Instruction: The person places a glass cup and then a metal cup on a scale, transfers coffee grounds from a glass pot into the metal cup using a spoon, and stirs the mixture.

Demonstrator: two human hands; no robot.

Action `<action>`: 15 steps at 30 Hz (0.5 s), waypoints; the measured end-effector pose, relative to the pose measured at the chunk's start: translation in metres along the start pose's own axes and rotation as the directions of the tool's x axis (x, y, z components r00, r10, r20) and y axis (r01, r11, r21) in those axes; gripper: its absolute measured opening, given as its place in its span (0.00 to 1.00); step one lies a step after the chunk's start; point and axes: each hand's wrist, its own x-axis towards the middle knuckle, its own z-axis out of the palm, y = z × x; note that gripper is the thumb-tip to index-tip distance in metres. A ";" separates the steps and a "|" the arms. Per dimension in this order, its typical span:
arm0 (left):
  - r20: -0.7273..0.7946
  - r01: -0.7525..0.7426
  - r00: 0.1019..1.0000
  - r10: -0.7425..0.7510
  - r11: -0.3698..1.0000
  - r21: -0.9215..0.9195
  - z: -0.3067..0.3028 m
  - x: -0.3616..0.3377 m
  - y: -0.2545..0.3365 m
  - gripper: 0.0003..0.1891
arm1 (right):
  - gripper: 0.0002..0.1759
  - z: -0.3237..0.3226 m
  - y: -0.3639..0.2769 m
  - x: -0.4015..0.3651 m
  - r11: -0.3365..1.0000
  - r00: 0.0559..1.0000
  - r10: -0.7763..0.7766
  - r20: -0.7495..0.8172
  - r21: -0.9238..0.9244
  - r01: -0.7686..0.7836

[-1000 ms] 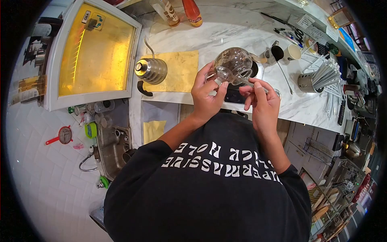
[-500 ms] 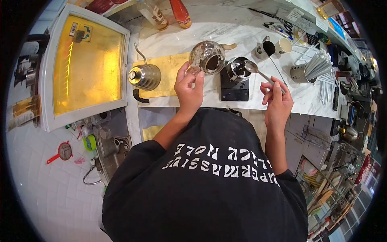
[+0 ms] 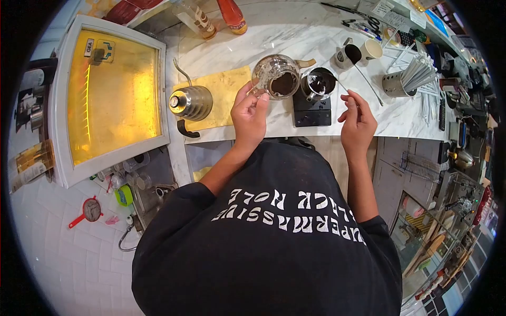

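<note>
Left hand (image 3: 250,118) with thumb and fingers clamped on the near side of a round glass pot (image 3: 263,68), dark stuff inside, tan handle (image 3: 305,62) pointing off to the right. Right hand (image 3: 359,118) pinching the end of a spoon (image 3: 340,84) between thumb and index finger, other fingers loosely curled. Spoon's far end at the right rim of a metal cup (image 3: 314,98), exact contact too small to tell. Dark contents in there too.

Pretty busy spot tbh. Metal cup up on a black scale (image 3: 312,117), right between both hands, with the pot just beside it. Over to the left, steel gooseneck kettle (image 3: 199,104) on a yellow cloth (image 3: 224,84), near the pot but apart from it. Beyond the right hand, a dark-mouthed cup (image 3: 342,59) beside a pale cup (image 3: 372,49), a long thin rod (image 3: 370,84) slanting down from there, then a metal holder (image 3: 392,85) stuffed with straws (image 3: 419,71). Two bottles, one clear (image 3: 196,20) and one red (image 3: 232,16), at the back of the marble counter (image 3: 253,39), well clear of both hands.
</note>
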 end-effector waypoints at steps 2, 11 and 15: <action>0.009 0.013 1.000 -0.013 1.000 -0.025 -0.002 -0.002 -0.002 0.14 | 0.12 -0.002 -0.009 -0.008 0.997 0.998 -0.026 -0.054 0.073 0.030; 0.067 -0.202 0.977 0.204 0.979 -0.039 -0.017 -0.014 0.006 0.13 | 0.12 -0.002 -0.074 -0.056 0.917 0.904 -0.380 0.195 -0.054 0.396; 0.065 -0.218 0.973 0.223 0.973 -0.072 -0.018 -0.017 0.024 0.12 | 0.15 0.018 -0.071 -0.054 0.840 0.846 -0.474 0.243 -0.165 0.517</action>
